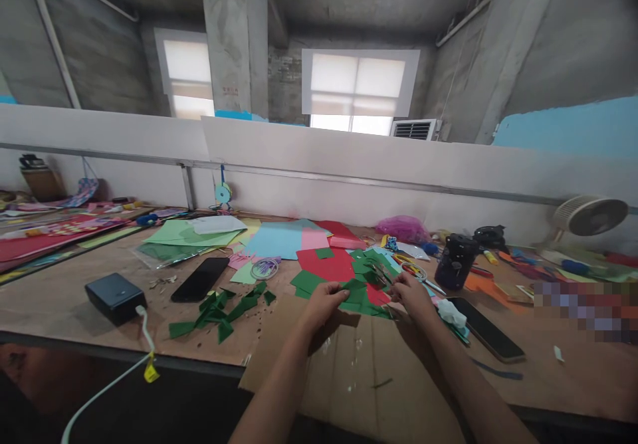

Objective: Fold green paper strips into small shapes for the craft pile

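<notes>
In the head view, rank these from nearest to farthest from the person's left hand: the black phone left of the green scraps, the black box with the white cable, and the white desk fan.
From the left hand:
1. Black phone, to its left.
2. Black box, farther left, near the table's front edge.
3. White desk fan, far right, by the partition.

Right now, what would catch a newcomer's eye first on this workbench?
Both hands, the left hand and the right hand, meet over a green paper piece at the table's middle, above a sheet of cardboard. Just beyond lies a red paper sheet strewn with green cut-outs. To the left sits a heap of folded green paper shapes, near a black phone.
</notes>
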A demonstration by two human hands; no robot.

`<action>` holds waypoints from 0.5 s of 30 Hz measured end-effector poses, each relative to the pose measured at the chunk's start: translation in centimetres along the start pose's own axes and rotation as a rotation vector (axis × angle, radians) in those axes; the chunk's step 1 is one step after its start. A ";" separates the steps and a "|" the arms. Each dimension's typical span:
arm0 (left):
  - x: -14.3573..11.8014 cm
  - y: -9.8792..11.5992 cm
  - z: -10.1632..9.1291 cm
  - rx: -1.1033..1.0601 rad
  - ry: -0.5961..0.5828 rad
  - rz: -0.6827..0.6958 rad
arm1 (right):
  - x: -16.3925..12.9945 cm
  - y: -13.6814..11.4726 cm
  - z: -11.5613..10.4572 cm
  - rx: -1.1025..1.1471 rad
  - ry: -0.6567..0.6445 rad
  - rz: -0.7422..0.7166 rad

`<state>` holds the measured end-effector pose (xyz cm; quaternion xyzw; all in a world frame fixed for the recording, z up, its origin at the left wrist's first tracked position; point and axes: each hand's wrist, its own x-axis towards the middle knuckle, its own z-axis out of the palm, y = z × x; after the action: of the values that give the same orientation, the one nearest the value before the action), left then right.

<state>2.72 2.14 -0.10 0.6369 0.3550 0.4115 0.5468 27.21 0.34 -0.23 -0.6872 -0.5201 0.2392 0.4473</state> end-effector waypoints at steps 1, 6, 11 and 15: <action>0.0 0.0 0.0 -0.001 -0.005 -0.010 | -0.1 -0.2 0.1 0.191 -0.035 0.052; 0.1 -0.2 -0.2 -0.011 -0.017 -0.035 | -1.7 -1.5 1.0 0.626 -0.179 0.173; 0.3 -0.6 -0.4 0.032 -0.026 -0.001 | -2.9 -1.4 1.6 0.833 -0.269 0.186; 0.3 -0.6 -0.6 0.045 -0.062 -0.009 | -3.6 -1.3 1.5 0.702 -0.280 0.097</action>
<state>2.31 2.70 -0.62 0.6599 0.3497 0.3810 0.5450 24.09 -2.38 -0.36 -0.4766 -0.4297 0.5151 0.5683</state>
